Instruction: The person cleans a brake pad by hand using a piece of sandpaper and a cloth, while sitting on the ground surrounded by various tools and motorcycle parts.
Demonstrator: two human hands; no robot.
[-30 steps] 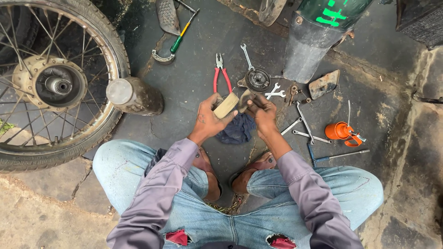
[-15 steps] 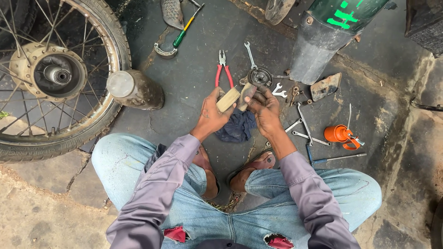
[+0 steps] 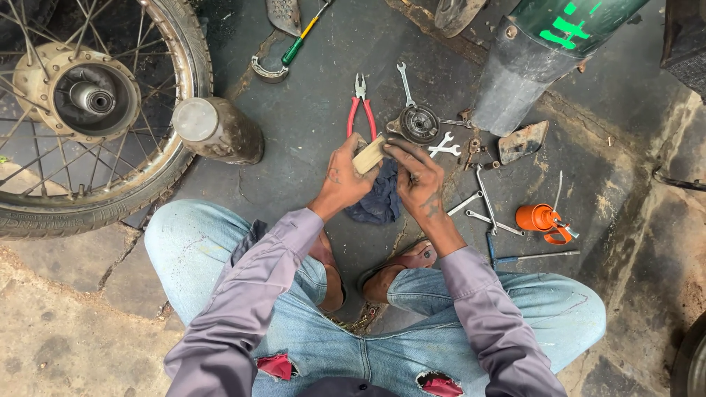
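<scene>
Red pliers (image 3: 360,110), spanners (image 3: 443,145) and spoked wheel (image 3: 88,110) ring both hands.

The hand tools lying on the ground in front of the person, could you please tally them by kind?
Red-handled pliers: 1
Green-handled screwdriver: 1
Open-ended spanners: 2 clearly seen
Orange oil can: 1
Total: 5; the thin metal rods nearby are too unclear to sort.

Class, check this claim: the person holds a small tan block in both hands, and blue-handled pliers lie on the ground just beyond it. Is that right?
Not quite. The pliers have red handles, not blue, as the head view shows. The rest holds: both the left hand and right hand hold the tan block.
</scene>
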